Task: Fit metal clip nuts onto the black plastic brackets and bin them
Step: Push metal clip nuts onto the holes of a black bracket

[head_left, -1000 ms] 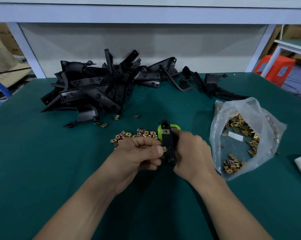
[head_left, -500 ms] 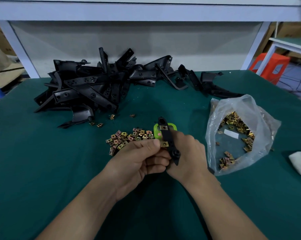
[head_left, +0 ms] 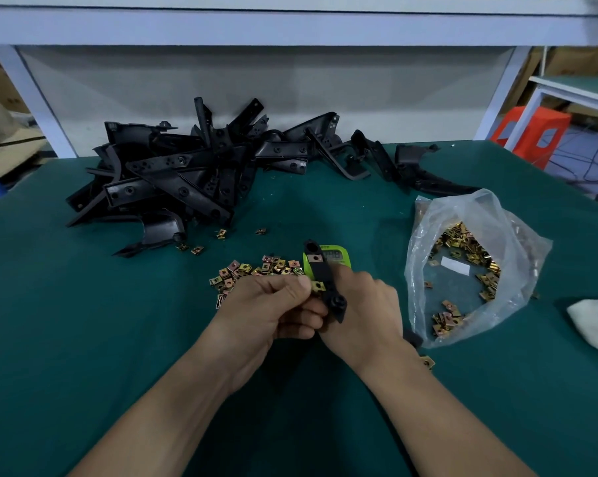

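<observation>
My right hand (head_left: 363,311) grips a black plastic bracket (head_left: 321,273) upright over the green table. One clip nut (head_left: 314,258) sits on the bracket near its top. My left hand (head_left: 273,308) pinches a second clip nut (head_left: 319,286) against the bracket's left edge, lower down. A loose heap of clip nuts (head_left: 253,271) lies just beyond my left hand. A big pile of black brackets (head_left: 173,180) fills the back left of the table.
A clear plastic bag (head_left: 469,266) with several clip nuts lies open at the right. A green digital counter (head_left: 335,256) sits behind the held bracket. A white cloth (head_left: 597,321) lies at the right edge. An orange stool (head_left: 531,132) stands beyond the table.
The second clip nut came to the bracket's left edge under my left thumb. The bracket tilted slightly, and both hands shifted a little left.
</observation>
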`<state>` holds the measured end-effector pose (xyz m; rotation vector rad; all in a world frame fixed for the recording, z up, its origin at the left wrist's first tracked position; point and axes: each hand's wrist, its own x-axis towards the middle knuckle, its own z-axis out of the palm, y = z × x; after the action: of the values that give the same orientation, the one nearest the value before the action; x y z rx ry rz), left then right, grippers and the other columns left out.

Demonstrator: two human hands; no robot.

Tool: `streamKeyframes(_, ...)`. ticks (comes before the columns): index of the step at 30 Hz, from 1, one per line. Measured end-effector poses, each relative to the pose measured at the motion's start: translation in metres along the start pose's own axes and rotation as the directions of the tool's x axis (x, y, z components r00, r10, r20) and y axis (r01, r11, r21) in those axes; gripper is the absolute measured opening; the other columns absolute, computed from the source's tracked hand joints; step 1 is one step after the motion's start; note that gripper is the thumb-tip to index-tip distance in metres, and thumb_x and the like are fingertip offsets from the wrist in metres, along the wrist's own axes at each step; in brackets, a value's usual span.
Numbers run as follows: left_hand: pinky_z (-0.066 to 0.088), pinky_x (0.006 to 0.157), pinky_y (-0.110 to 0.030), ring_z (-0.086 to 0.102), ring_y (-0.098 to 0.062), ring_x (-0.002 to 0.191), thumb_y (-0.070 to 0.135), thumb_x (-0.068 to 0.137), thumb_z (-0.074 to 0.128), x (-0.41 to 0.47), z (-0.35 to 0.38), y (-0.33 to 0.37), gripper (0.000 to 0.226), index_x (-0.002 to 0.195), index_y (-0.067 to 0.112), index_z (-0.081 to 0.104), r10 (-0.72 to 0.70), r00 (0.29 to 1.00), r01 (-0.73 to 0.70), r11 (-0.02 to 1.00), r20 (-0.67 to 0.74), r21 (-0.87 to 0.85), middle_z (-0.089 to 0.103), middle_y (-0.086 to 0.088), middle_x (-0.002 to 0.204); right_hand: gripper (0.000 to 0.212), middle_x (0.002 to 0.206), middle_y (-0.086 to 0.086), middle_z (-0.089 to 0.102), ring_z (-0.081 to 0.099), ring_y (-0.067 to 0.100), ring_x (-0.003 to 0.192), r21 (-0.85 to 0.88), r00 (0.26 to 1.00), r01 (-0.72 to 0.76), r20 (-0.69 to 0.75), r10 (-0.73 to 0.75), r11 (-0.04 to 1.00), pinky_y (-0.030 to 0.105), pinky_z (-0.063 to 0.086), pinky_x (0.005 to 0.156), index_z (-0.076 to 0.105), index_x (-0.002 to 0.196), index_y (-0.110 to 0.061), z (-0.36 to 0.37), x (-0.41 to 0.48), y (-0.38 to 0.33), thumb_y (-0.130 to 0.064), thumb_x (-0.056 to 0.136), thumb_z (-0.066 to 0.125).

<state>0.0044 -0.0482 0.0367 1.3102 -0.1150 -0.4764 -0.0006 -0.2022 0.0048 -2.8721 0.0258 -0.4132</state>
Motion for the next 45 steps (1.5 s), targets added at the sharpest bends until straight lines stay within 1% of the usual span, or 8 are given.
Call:
streamKeyframes(13,0.049,0.050,-0.025,0.058,-0.018,0.052,0.027,0.091,0.065,-0.002,0.007,-0.004,0.031,0.071,0.004,0.070,0.067,0.997,-0.066,0.997,-0.033,0.043,0.065,-0.013,0.066,0.032,0.083,0.001,0.068,0.068,0.034,0.083,0.018,0.999,-0.048,-0.020,0.048,0.999,0.033,0.042,0.063,0.052,0.106,-0.029,-0.006,0.002,0.001,-0.030,0.075,0.061)
streamKeyframes(20,0.048,0.048,-0.028,0.059,-0.018,0.045,0.018,0.092,0.071,0.002,0.003,-0.009,0.038,0.054,0.015,0.068,0.242,0.964,-0.173,0.882,-0.107,0.439,0.064,-0.010,0.054,0.033,0.065,-0.005,0.052,0.066,0.029,0.072,0.018,0.991,-0.042,-0.125,0.044,0.999,0.033,0.032,0.059,0.047,0.103,-0.033,-0.011,0.003,0.000,-0.031,0.075,0.063)
streamKeyframes(25,0.046,0.048,-0.024,0.057,-0.017,0.048,0.022,0.091,0.070,0.011,-0.013,-0.002,0.035,0.057,0.015,0.071,0.268,0.884,-0.143,0.935,-0.383,0.323,0.067,-0.010,0.057,0.055,0.094,-0.005,0.071,0.068,0.032,0.090,0.120,0.996,-0.086,0.024,0.084,0.989,0.036,0.048,0.069,0.041,0.130,-0.048,-0.017,0.003,0.004,-0.040,0.081,0.064)
streamKeyframes(28,0.049,0.051,-0.026,0.061,-0.015,0.052,0.029,0.090,0.068,0.014,-0.022,-0.001,0.027,0.064,0.024,0.074,0.237,0.830,-0.082,0.947,-0.505,0.310,0.073,-0.008,0.066,0.056,0.099,-0.013,0.070,0.065,0.027,0.093,0.252,0.987,-0.142,0.104,0.119,0.957,0.035,0.053,0.075,0.047,0.128,-0.056,-0.025,0.002,0.009,-0.038,0.079,0.068)
streamKeyframes(31,0.054,0.061,-0.030,0.068,-0.012,0.065,0.048,0.083,0.067,0.010,-0.021,0.000,0.020,0.075,0.032,0.075,0.328,0.816,-0.089,0.885,-0.476,0.457,0.073,0.005,0.069,0.058,0.083,-0.018,0.065,0.061,0.016,0.079,0.398,0.986,-0.152,0.121,0.113,0.905,0.030,0.051,0.067,0.054,0.121,-0.059,-0.033,-0.003,0.011,-0.027,0.077,0.074)
streamKeyframes(33,0.047,0.054,-0.013,0.065,0.002,0.066,0.059,0.073,0.068,0.006,-0.017,0.007,0.019,0.077,0.042,0.074,0.424,0.815,-0.116,0.788,-0.396,0.605,0.071,0.018,0.069,0.058,0.078,-0.018,0.063,0.059,0.007,0.072,0.441,0.989,-0.147,0.061,0.134,0.885,0.020,0.046,0.057,0.053,0.115,-0.058,-0.039,-0.009,0.013,-0.022,0.077,0.076)
streamKeyframes(39,0.028,0.039,-0.018,0.035,-0.008,0.039,0.030,0.083,0.066,0.003,0.015,0.028,0.037,0.053,0.018,0.048,0.624,0.706,-0.243,0.659,-0.337,0.712,0.041,0.010,0.041,0.030,0.069,-0.007,0.058,0.056,0.005,0.067,0.530,0.988,-0.114,-0.028,0.152,0.840,0.017,0.041,0.046,0.057,0.094,-0.039,-0.071,-0.030,0.005,-0.017,0.082,0.073)
streamKeyframes(45,0.026,0.038,-0.018,0.033,-0.006,0.039,0.033,0.078,0.067,0.007,0.074,0.044,0.032,0.056,0.015,0.051,0.603,0.768,-0.348,0.678,-0.218,0.647,0.037,0.011,0.040,0.022,0.061,-0.007,0.053,0.048,0.007,0.045,0.606,0.958,-0.209,-0.032,0.286,0.768,0.021,0.037,0.042,0.053,0.082,-0.031,-0.117,-0.052,0.039,-0.014,0.082,0.067)
